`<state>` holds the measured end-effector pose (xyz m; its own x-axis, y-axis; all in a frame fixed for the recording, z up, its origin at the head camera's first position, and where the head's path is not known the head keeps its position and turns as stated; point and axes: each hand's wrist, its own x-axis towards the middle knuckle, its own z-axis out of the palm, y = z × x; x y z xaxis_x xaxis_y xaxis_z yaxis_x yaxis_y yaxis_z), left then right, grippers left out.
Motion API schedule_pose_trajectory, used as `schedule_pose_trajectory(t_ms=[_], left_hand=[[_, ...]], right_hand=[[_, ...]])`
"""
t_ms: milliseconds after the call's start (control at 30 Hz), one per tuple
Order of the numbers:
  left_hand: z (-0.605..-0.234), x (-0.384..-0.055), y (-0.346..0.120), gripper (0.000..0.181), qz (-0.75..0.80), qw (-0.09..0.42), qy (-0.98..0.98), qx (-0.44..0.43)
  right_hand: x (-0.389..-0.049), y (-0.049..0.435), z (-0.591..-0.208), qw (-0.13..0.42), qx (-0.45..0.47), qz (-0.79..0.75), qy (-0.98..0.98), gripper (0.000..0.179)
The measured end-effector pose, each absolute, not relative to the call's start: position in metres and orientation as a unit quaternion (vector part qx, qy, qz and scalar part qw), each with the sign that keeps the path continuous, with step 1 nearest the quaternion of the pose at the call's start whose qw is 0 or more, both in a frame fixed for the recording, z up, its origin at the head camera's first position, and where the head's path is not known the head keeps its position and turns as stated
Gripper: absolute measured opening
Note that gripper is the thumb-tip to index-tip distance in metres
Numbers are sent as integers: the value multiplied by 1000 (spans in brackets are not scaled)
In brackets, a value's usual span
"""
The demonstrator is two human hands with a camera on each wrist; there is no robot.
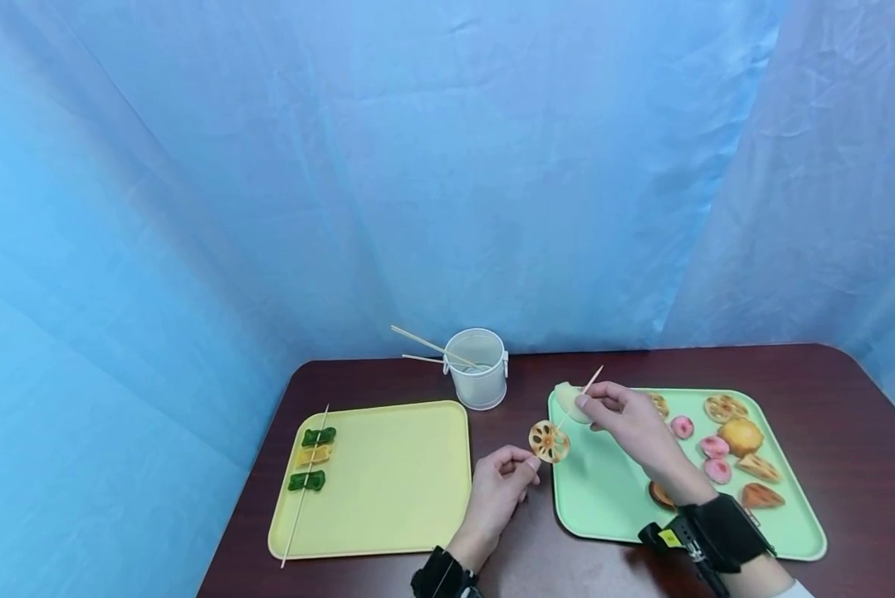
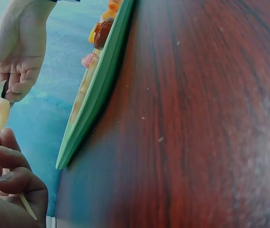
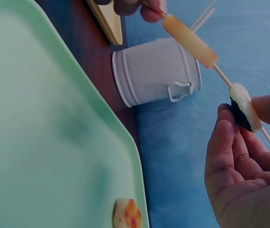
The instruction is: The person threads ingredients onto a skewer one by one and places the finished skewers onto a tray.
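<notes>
My left hand [image 1: 496, 490] grips the lower part of a wooden skewer [image 3: 223, 76], whose end shows below the fingers in the left wrist view. A browned lotus root slice [image 1: 549, 442] is threaded just above those fingers. Higher up, near the pointed tip, my right hand [image 1: 630, 423] pinches a pale slice with a dark edge [image 3: 244, 107] between thumb and fingers. The skewer runs through this slice, and its tip sticks out past it. A bare stretch of stick separates the two pieces. Both hands are raised by the green tray's [image 1: 593, 523] left edge.
Several play food pieces, among them pink rings [image 1: 717, 471] and a round yellow piece [image 1: 740, 437], lie on the green tray. On the yellow tray [image 1: 395, 482] lies a skewer with green and yellow pieces [image 1: 314, 455]. A white bucket [image 1: 477, 374] holding sticks stands behind.
</notes>
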<state>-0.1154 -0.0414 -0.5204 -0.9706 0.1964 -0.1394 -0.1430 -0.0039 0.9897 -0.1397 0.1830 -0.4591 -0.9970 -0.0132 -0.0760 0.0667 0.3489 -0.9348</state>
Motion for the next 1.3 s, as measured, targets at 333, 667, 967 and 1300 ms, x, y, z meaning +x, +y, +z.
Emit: schedule_pose_trajectory(t_ms=[333,667,967,1300], left_hand=[[-521,-115,-40,15,711,117,694,17],[-521,-114,-41,13,714,116,690,14],[-521,-114,-46,15,725,105,681,7],[-522,-114,-52,15,724,105,681,-1]], right_hand=[[-136,173,-468,39,13,-573,819,37],[-135,172,-467,61,12,-570,819,41],[-141,195,-460,38,-1,-504,863,50],[-153,214,-463,-26,-29,-347,937,27]])
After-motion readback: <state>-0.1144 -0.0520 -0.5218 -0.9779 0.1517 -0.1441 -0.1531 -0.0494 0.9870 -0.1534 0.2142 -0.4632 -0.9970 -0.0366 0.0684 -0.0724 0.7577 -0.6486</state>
